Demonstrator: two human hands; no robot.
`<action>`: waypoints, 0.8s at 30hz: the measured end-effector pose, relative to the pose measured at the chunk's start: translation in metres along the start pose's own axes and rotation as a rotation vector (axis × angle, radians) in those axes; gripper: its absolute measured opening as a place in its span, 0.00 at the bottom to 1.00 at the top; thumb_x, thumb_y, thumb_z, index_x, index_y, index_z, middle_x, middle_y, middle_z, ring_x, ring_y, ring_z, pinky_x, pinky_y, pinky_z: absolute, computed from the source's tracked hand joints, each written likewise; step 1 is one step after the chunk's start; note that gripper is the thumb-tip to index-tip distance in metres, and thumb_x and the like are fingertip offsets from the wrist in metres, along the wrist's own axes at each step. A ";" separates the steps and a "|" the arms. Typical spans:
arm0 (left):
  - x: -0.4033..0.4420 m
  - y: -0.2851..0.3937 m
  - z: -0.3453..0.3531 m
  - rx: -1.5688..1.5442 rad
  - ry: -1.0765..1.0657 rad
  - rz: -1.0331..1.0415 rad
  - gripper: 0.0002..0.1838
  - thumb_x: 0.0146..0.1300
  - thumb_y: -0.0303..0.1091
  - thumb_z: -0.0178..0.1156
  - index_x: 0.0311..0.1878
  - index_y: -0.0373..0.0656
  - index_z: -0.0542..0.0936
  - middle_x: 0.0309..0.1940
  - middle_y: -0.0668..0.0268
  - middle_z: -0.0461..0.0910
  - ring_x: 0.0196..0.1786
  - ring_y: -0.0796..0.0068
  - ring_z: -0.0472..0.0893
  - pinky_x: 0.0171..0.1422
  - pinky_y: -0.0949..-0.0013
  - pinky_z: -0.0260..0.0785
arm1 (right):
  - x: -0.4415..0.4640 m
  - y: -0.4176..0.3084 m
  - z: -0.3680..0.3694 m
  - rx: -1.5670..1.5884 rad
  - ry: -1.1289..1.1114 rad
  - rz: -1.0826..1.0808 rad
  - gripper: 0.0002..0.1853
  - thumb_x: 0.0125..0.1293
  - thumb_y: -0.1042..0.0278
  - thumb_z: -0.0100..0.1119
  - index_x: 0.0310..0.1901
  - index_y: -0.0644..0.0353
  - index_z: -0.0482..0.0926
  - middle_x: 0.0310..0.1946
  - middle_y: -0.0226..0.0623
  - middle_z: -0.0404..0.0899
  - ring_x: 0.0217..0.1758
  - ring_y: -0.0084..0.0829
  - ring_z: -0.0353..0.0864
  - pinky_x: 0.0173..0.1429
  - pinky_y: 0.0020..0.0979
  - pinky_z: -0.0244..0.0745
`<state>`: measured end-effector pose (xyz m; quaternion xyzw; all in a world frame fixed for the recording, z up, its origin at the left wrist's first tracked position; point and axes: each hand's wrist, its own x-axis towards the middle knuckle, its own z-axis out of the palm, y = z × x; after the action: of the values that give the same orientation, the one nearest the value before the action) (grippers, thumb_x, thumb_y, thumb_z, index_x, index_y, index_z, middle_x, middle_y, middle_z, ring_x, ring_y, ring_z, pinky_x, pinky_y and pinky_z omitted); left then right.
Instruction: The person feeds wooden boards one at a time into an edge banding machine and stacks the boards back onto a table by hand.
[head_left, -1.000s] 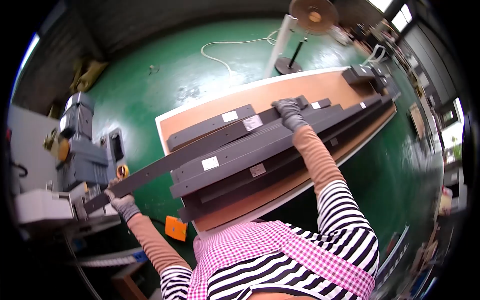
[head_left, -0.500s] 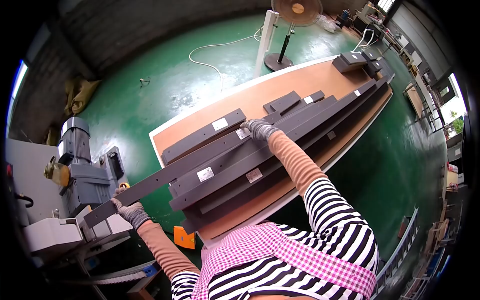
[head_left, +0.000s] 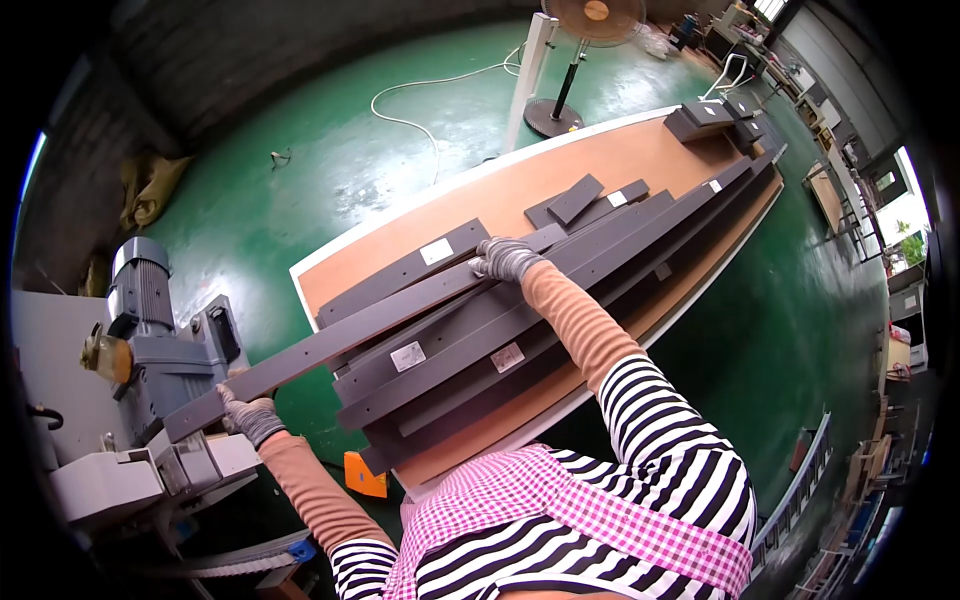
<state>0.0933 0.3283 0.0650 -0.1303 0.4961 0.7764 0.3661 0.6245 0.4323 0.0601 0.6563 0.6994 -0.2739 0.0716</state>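
A long dark grey strip with small holes [head_left: 345, 333] reaches from the table out over its left edge. My left hand [head_left: 252, 412], in a grey glove, is closed round the strip near its left end. Farther right along the same strip, my gloved right hand [head_left: 505, 260] grips it, covering part of its surface. Beside it lies a shorter dark strip with a white label [head_left: 437, 251]. Several long dark strips [head_left: 480, 345] are stacked on the near side, two with labels showing. Short dark pieces [head_left: 575, 200] rest beyond my right hand.
The brown table top with a white edge [head_left: 330, 249] bears the strips. At the left stands a grey motor and machine [head_left: 160, 350]. An orange object [head_left: 365, 475] is below the table's left end. Behind are a fan [head_left: 565, 100], a white post [head_left: 530, 75] and a hose [head_left: 400, 118].
My right hand has moved left along the strip. The strip's label has gone from view, and its left end looks slightly raised and turned. The view has shifted too.
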 end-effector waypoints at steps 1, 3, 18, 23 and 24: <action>0.024 0.007 -0.008 -0.003 -0.069 -0.013 0.21 0.66 0.54 0.58 0.48 0.44 0.79 0.47 0.62 0.83 0.51 0.62 0.81 0.61 0.51 0.71 | 0.001 -0.002 -0.001 -0.034 -0.005 0.001 0.28 0.66 0.41 0.50 0.58 0.54 0.78 0.56 0.45 0.79 0.62 0.43 0.76 0.66 0.42 0.68; 0.050 0.020 -0.015 0.025 -0.131 -0.050 0.24 0.67 0.55 0.57 0.52 0.44 0.79 0.49 0.62 0.82 0.54 0.62 0.80 0.62 0.49 0.70 | 0.003 -0.003 -0.004 -0.095 -0.030 0.008 0.27 0.66 0.42 0.49 0.57 0.52 0.79 0.56 0.44 0.79 0.62 0.42 0.76 0.65 0.43 0.68; 0.043 0.038 -0.085 0.070 -0.091 -0.004 0.20 0.71 0.51 0.53 0.51 0.45 0.78 0.52 0.66 0.81 0.57 0.65 0.79 0.66 0.53 0.70 | 0.069 0.198 -0.020 -0.113 0.182 0.709 0.29 0.62 0.66 0.60 0.67 0.44 0.68 0.69 0.40 0.65 0.71 0.40 0.68 0.71 0.46 0.60; 0.021 0.033 -0.071 0.066 -0.050 0.014 0.19 0.71 0.50 0.51 0.52 0.45 0.78 0.54 0.66 0.81 0.57 0.66 0.79 0.66 0.55 0.70 | 0.087 0.207 -0.024 -0.164 0.227 0.392 0.29 0.58 0.63 0.67 0.63 0.50 0.73 0.56 0.45 0.78 0.62 0.46 0.75 0.64 0.41 0.70; 0.021 0.031 -0.071 0.067 -0.071 0.004 0.20 0.72 0.50 0.51 0.53 0.45 0.78 0.56 0.66 0.80 0.58 0.66 0.78 0.67 0.55 0.69 | 0.095 0.209 -0.022 -0.163 0.222 0.392 0.29 0.58 0.63 0.67 0.63 0.50 0.73 0.56 0.45 0.78 0.62 0.46 0.75 0.64 0.41 0.70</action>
<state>0.0451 0.2687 0.0405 -0.0891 0.5087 0.7643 0.3861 0.8177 0.5236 -0.0257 0.7976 0.5820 -0.1236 0.0986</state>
